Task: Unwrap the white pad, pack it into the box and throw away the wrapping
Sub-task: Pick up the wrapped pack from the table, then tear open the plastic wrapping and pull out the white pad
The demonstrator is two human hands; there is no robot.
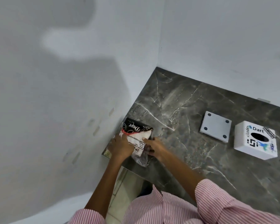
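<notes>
A white pad point(141, 136) lies in a black and clear plastic wrapping point(134, 126) printed "Dove", at the counter's left corner by the wall. My left hand point(120, 147) grips the wrapping's left side. My right hand point(153, 147) holds its right side, fingers on the clear plastic. The clear end of the wrapping point(141, 160) trails toward the counter's front edge. The white box point(255, 139), with an oval hole in its top and stickers, stands far right. Its flat white lid or base plate point(215, 128) lies just left of it.
The dark marble counter point(184, 110) fills the right half of the view. White walls close it in on the left and at the back. The counter's front edge runs diagonally below my hands, with the floor beyond it.
</notes>
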